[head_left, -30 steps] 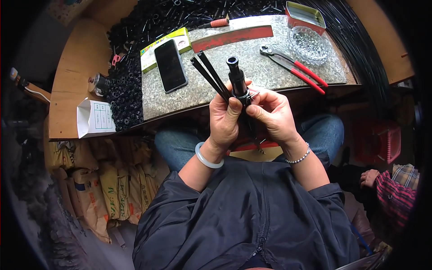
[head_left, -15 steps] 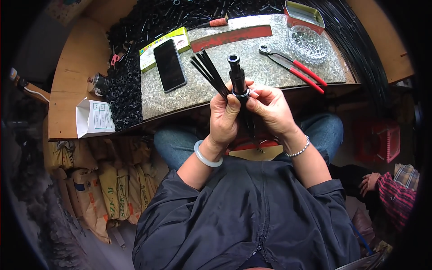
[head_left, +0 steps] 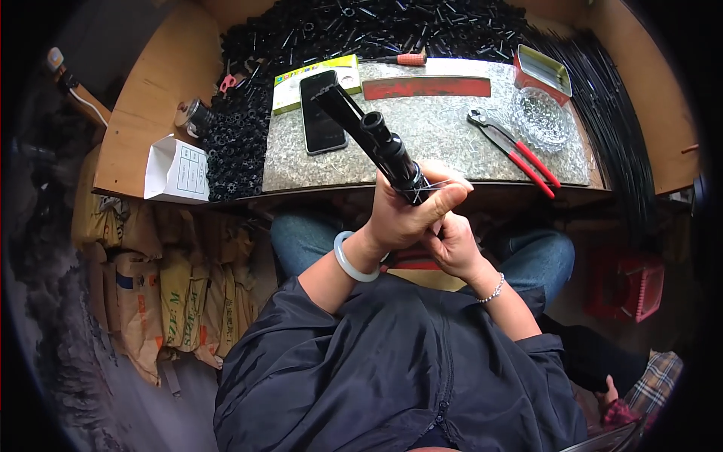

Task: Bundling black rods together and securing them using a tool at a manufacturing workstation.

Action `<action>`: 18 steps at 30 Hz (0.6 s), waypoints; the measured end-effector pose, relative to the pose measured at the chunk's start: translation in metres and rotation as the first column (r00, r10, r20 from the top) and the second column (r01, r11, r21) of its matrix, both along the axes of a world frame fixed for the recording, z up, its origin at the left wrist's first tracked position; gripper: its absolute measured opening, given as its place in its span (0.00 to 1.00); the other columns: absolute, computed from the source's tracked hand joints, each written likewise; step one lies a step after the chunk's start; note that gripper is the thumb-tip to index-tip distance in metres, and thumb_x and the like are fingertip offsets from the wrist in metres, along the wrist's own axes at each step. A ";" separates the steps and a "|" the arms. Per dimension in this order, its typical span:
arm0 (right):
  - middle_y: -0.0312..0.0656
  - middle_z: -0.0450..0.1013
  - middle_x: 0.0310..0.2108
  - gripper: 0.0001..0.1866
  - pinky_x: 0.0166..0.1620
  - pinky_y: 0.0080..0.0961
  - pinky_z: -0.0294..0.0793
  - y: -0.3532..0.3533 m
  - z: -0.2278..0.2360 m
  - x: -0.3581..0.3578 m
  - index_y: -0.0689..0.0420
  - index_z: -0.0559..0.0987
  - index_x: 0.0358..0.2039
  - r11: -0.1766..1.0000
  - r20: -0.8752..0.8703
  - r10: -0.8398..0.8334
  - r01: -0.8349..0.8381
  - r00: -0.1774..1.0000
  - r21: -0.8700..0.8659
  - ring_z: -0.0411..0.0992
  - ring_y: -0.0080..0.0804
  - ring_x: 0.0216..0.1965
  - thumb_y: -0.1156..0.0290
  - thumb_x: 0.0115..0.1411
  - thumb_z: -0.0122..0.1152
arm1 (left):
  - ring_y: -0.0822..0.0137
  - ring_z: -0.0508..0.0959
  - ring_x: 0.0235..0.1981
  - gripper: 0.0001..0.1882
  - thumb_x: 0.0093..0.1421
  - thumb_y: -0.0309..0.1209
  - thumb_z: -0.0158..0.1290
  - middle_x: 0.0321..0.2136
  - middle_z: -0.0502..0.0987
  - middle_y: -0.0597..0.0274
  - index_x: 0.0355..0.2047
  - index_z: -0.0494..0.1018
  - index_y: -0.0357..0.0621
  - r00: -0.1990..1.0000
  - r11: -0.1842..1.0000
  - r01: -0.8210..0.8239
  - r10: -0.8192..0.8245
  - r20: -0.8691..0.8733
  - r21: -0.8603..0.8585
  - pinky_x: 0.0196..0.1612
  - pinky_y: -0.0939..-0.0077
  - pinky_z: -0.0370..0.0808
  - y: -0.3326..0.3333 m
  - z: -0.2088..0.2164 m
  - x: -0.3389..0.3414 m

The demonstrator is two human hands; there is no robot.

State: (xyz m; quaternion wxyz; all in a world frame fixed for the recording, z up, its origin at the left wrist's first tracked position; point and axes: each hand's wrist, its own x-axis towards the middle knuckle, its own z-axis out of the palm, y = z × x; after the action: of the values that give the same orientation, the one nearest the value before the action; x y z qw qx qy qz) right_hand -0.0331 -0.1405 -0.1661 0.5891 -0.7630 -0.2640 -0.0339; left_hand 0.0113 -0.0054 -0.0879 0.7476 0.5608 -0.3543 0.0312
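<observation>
My left hand is closed round a stepped black tube, hollow at its top, and a bunch of thin black rods slanting beside it to the upper left. A thin, light wire crosses at the tube's lower end, by my left thumb. Just below, my right hand is closed with its fingertips against the underside of the left hand; what it grips is hidden there. Both hands are in front of the table's near edge, and the rods reach over a dark phone.
Red-handled pliers, a glass dish, a red tin and a red strip lie on the speckled board. Small black parts heap behind; long black rods lie right. An open white box stands left.
The tube and rods have tilted to the upper left. My left thumb has swung across to the right, and my right hand has dropped from beside the tube to beneath my left hand.
</observation>
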 end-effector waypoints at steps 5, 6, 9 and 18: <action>0.46 0.70 0.36 0.28 0.37 0.28 0.72 -0.003 0.025 -0.003 0.60 0.72 0.46 0.991 0.100 -0.130 0.127 0.986 0.031 0.71 0.39 0.35 0.60 0.48 0.69 | 0.83 0.64 0.12 0.09 0.62 0.22 0.49 0.14 0.67 0.71 0.42 0.73 0.32 0.960 0.987 -0.160 0.162 -0.230 0.026 0.16 0.88 0.59 -0.008 0.006 -0.018; 0.47 0.70 0.39 0.30 0.38 0.29 0.72 -0.004 0.035 -0.002 0.60 0.72 0.47 0.981 0.158 -0.191 0.181 0.969 0.076 0.71 0.39 0.38 0.57 0.47 0.70 | 0.84 0.63 0.12 0.09 0.62 0.22 0.48 0.15 0.67 0.71 0.42 0.72 0.32 0.957 0.982 -0.187 0.191 -0.216 0.039 0.16 0.88 0.59 -0.008 0.006 -0.019; 0.48 0.67 0.45 0.38 0.42 0.31 0.69 -0.006 0.070 -0.003 0.60 0.71 0.49 0.889 0.285 -0.456 0.419 0.843 0.184 0.66 0.42 0.45 0.49 0.43 0.70 | 0.85 0.63 0.13 0.10 0.62 0.21 0.48 0.15 0.68 0.73 0.44 0.72 0.32 0.945 0.961 -0.265 0.275 -0.175 0.081 0.16 0.89 0.58 -0.012 0.006 -0.022; 0.47 0.67 0.43 0.20 0.44 0.29 0.67 0.000 0.113 -0.006 0.60 0.76 0.39 0.858 0.471 -0.396 0.500 0.788 -0.115 0.63 0.39 0.45 0.59 0.51 0.67 | 0.87 0.62 0.19 0.11 0.60 0.20 0.50 0.18 0.68 0.74 0.43 0.74 0.33 0.920 0.926 -0.376 0.378 -0.101 0.034 0.21 0.88 0.60 -0.019 -0.002 -0.022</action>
State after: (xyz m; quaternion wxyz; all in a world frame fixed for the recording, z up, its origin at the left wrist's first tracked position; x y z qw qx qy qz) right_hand -0.0387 -0.1402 -0.0527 0.3964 -0.8407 -0.1999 -0.3100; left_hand -0.0106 -0.0244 -0.0898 0.7414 0.6245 -0.2000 0.1424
